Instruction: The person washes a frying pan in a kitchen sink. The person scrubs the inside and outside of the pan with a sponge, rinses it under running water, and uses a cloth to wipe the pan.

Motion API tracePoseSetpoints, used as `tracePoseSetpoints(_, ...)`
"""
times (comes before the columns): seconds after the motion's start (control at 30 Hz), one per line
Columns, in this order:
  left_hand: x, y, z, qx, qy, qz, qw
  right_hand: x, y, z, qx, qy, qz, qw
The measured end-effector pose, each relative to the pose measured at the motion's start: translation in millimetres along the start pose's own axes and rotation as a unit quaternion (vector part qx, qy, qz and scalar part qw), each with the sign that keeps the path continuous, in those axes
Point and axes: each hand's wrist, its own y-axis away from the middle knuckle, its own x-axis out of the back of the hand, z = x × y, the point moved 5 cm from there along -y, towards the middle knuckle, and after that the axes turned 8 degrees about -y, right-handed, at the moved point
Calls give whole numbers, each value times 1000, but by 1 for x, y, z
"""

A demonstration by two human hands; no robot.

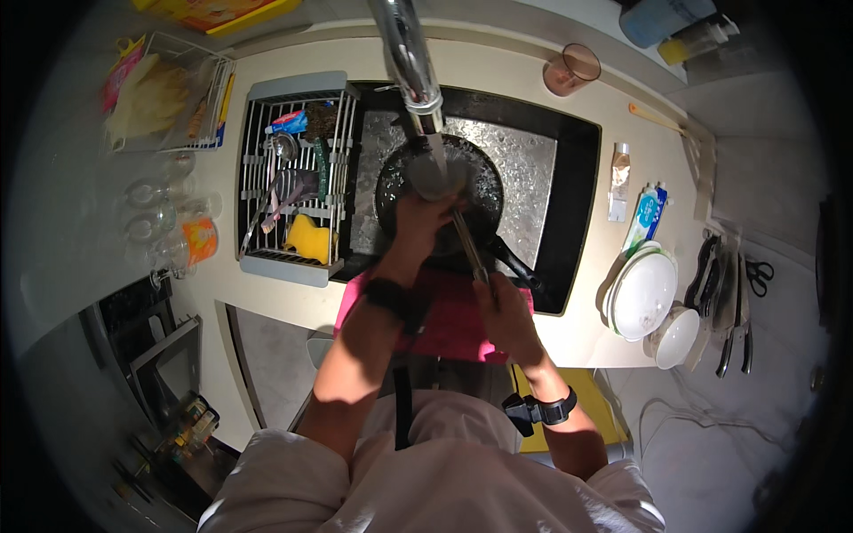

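My right hand (506, 316) grips the metal handle of a ladle-like utensil (470, 245). Its round head is blurred beneath the stream from the chrome faucet (405, 60). Against that head rests my left hand (426, 216), its fingers blurred and partly hidden, so their hold is unclear. Below both hands a black frying pan (493, 193) sits in the metal sink (533, 160), with water in it. The pan's black handle (516, 260) points toward the front right.
Left of the basin, a drying rack (286, 270) holds a yellow sponge (310, 238) and utensils. Stacked white bowls (643, 293) and several knives (726, 286) are at right. A pinkish glass (572, 70) stands behind the sink; glassware (150, 223) lines the left.
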Motion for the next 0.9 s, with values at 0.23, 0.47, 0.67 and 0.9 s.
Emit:
tracePoseSetpoints(0.23, 14, -42, -36, -57, -267, 148, 951, -15, 9, 4, 5, 28, 55, 998)
tracePoseSetpoints(0.47, 7, -41, -13, -273, -499, 233, 789, -9, 12, 1, 27, 11, 56, 998)
tracePoseSetpoints(0.67, 28, -58, -18, -187, -598, 149, 765, -2, 20, 7, -92, -53, 7, 994)
tracePoseSetpoints(0.9, -8, -35, 28, -463, -659, -11, 593, 22, 17, 4, -148, -54, -53, 986)
